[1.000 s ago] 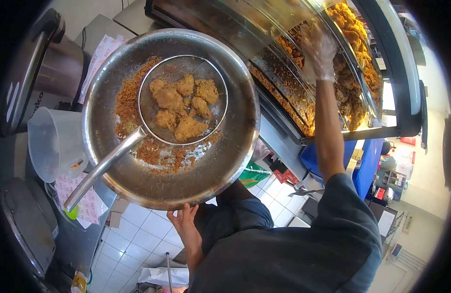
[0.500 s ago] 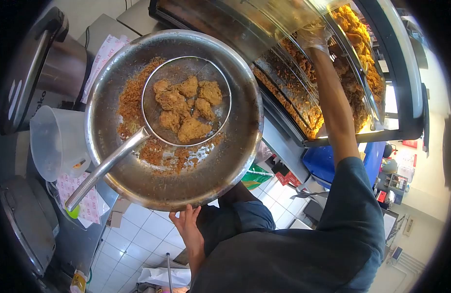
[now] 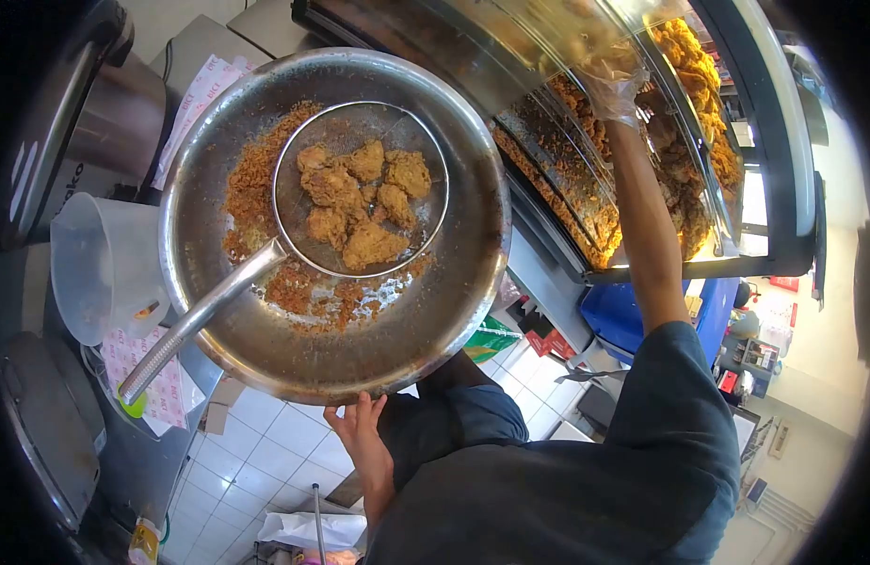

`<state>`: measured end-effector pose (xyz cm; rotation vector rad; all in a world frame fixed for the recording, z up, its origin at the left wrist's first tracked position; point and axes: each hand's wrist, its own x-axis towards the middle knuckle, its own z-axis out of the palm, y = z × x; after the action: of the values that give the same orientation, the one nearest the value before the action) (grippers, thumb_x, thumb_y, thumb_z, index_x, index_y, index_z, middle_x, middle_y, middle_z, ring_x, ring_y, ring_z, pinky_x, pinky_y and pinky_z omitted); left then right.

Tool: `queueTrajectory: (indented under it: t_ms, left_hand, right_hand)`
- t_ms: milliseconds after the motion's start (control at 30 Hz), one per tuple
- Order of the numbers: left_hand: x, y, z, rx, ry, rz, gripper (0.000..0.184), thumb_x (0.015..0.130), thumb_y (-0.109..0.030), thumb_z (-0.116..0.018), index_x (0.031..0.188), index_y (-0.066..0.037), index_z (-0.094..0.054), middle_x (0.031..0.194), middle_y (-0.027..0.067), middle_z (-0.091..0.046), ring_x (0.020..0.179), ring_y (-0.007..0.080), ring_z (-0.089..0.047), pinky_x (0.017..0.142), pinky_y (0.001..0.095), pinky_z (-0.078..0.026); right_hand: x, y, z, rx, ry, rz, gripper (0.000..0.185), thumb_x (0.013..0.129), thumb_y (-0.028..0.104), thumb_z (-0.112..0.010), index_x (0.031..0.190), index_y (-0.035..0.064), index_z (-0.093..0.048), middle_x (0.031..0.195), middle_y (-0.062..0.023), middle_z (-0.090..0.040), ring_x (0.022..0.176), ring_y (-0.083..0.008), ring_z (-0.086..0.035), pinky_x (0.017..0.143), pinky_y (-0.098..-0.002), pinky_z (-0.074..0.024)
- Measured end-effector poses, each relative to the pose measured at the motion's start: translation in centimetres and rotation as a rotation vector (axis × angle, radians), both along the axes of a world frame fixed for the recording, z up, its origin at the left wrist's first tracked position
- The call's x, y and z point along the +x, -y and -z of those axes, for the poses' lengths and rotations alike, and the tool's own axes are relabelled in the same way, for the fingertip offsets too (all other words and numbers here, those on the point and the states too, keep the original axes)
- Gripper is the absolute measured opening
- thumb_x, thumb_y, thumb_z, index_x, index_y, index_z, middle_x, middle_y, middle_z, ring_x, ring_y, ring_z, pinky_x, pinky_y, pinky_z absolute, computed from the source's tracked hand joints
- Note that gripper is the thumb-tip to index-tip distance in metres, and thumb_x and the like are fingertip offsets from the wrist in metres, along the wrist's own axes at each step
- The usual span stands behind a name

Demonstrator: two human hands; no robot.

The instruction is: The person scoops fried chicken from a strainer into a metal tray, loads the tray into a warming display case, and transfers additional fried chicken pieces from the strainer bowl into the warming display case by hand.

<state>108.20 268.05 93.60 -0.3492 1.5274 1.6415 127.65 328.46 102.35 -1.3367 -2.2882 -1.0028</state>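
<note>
A wide steel basin (image 3: pixel 435 320) holds brown crumbs (image 3: pixel 256 188). Over it lies a round mesh strainer (image 3: pixel 444 202) with several pieces of fried chicken (image 3: pixel 374 245); its long metal handle (image 3: pixel 200 311) crosses the rim at lower left. My left hand (image 3: pixel 362 438) is bare, its fingertips closed against the basin's near rim. My right hand (image 3: pixel 612 89), in a clear plastic glove, reaches into the lit glass display case (image 3: pixel 783 141). Fried food (image 3: pixel 694 85) lies on the racks around it. Glare and glass hide the right fingers and anything in them.
A translucent plastic container (image 3: pixel 82 268) and printed paper sheets (image 3: pixel 143 367) sit left of the basin, beside a dark-and-steel appliance (image 3: pixel 105 122). Below the case stands a blue bin (image 3: pixel 609 315). White tiles (image 3: pixel 256 452) cover the floor.
My gloved right hand has shifted slightly within the case. The view has moved a little; the strainer, chicken and left hand keep nearly the same places at the basin.
</note>
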Motion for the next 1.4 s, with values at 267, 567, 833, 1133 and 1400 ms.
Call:
queueTrajectory:
  t_ms: [267, 567, 833, 1133, 1400]
  left_hand:
    - [-0.1, 0.1, -0.4, 0.022, -0.009, 0.014, 0.052, 0.096, -0.009, -0.062, 0.133, 0.0, -0.026, 0.106, 0.0165, -0.053, 0.096, 0.0227, -0.061, 0.094, 0.0415, -0.056]
    - [-0.2, -0.2, -1.2, 0.039, 0.019, 0.014, 0.045, 0.095, -0.011, -0.063, 0.127, -0.001, -0.032, 0.107, 0.0163, -0.053, 0.095, 0.0238, -0.06, 0.095, 0.0425, -0.055]
    - [-0.3, 0.2, -0.2, 0.042, 0.022, 0.033, 0.041, 0.095, -0.01, -0.063, 0.123, -0.003, -0.035, 0.11, 0.0165, -0.053, 0.093, 0.0247, -0.061, 0.094, 0.0424, -0.056]
    - [-0.4, 0.4, -0.2, 0.046, 0.021, 0.057, 0.041, 0.095, -0.009, -0.063, 0.122, -0.004, -0.033, 0.108, 0.0153, -0.053, 0.092, 0.023, -0.06, 0.092, 0.0412, -0.056]
    - [-0.4, 0.6, -0.3, 0.066, 0.012, 0.077, 0.043, 0.095, -0.01, -0.063, 0.123, -0.002, -0.032, 0.108, 0.0139, -0.052, 0.093, 0.0223, -0.06, 0.095, 0.0423, -0.055]
  right_hand:
    - [3.7, 0.4, 1.2, 0.085, 0.206, 0.107, 0.06, 0.096, 0.041, -0.052, 0.144, 0.0068, -0.043, 0.136, -0.0251, -0.05, 0.127, -0.0419, -0.049, 0.105, -0.0652, -0.0328]
    - [-0.6, 8.4, -2.3, -0.047, 0.008, 0.092, 0.063, 0.095, 0.032, -0.058, 0.148, 0.0061, -0.037, 0.133, -0.0305, -0.052, 0.127, -0.0453, -0.05, 0.103, -0.064, -0.0374]
    - [0.2, 5.9, -3.5, -0.046, -0.25, -0.249, 0.049, 0.09, 0.021, -0.062, 0.136, 0.0123, -0.049, 0.125, -0.0166, -0.061, 0.108, -0.0339, -0.062, 0.091, -0.0475, -0.0508]
    - [0.9, 5.0, -2.0, -0.077, -0.149, -0.116, 0.04, 0.087, 0.015, -0.058, 0.127, 0.0109, -0.053, 0.105, -0.0182, -0.063, 0.098, -0.0328, -0.063, 0.086, -0.046, -0.0498]
    - [1.8, 8.8, -5.0, -0.565, -0.259, -0.075, 0.083, 0.091, 0.064, -0.047, 0.155, 0.0182, -0.022, 0.148, -0.0091, -0.043, 0.14, -0.0238, -0.035, 0.121, -0.044, -0.0096]
